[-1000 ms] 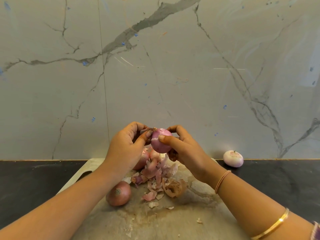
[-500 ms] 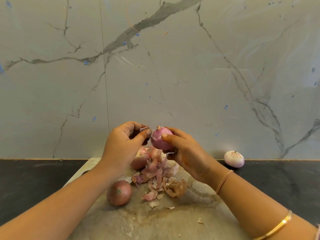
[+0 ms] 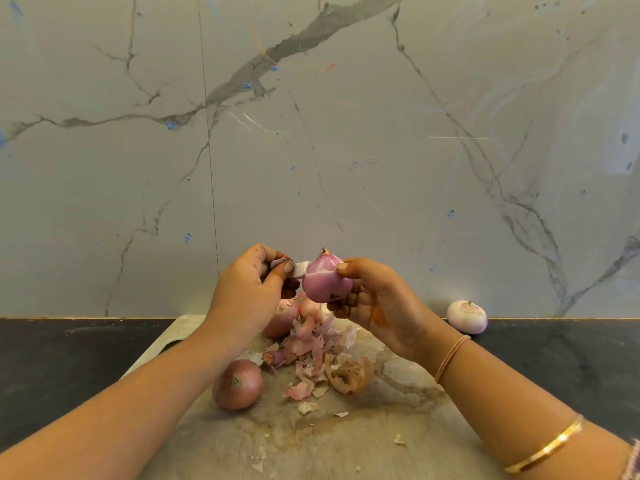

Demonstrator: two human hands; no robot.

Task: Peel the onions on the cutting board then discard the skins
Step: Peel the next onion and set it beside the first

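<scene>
Dark bench (image 3: pixel 69 358) is topped by cutting board (image 3: pixel 363 445). Loose skins (image 3: pixel 311 351) are piled on the board. Onion (image 3: pixel 325 282) is held above them by right hand (image 3: pixel 377 306), fingers curled round it. Skin strip (image 3: pixel 299 268) is pinched by left hand (image 3: pixel 246 299) fingers.

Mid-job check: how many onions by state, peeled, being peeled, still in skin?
Peeled onion, on the counter: 1
Held onion, left hand pinching its skin strip: 1
Unpeeled, on the cutting board: 2 (front onion, back onion)
Total: 4; skin pile may hide more.
</scene>
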